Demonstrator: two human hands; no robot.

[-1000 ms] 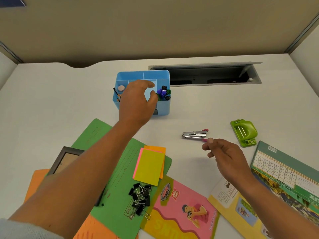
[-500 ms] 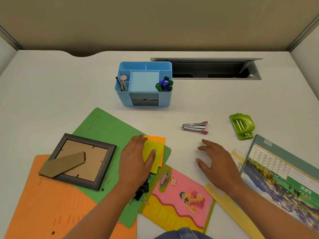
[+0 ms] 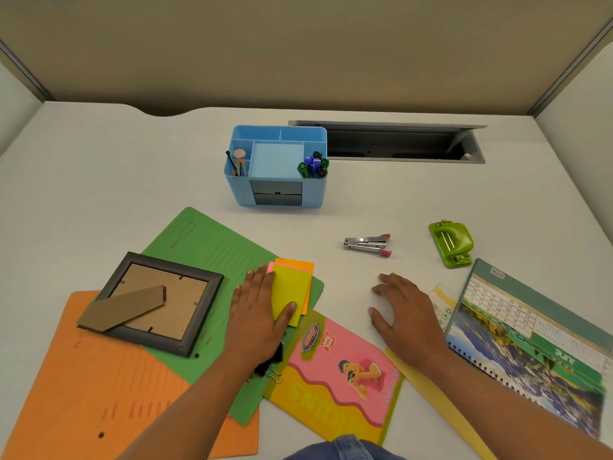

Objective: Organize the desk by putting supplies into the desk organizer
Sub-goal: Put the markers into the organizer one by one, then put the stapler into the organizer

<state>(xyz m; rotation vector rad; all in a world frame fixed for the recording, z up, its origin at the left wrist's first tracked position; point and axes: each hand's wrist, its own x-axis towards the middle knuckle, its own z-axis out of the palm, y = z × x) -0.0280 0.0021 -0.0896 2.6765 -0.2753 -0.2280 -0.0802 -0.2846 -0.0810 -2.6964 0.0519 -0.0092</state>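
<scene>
The blue desk organizer [image 3: 315, 194] stands mid-desk, with pens [image 3: 313, 166] in its right slot and pencils [image 3: 238, 162] in its left. A stack of yellow, orange and pink sticky notes [image 3: 293, 283] lies on a green folder [image 3: 212, 247]. My left hand [image 3: 257, 313] rests flat over the stack's left edge, thumb across the yellow pad. Black binder clips [image 3: 270, 366] peek out from under that wrist. My right hand [image 3: 403, 310] lies flat on the desk, fingers spread. Beyond it are a small stapler [image 3: 366, 242] and a green hole punch [image 3: 451, 242].
A picture frame [image 3: 159, 303] lies face down across the green folder and an orange folder [image 3: 83, 393]. A pink notebook [image 3: 338, 360], a yellow file [image 3: 441, 403] and a calendar [image 3: 530, 327] lie near the front right. An open cable tray [image 3: 391, 144] sits behind the organizer.
My left hand has come back from the organizer and settled on the sticky notes. My right hand has dropped from near the stapler to lie flat on the desk.
</scene>
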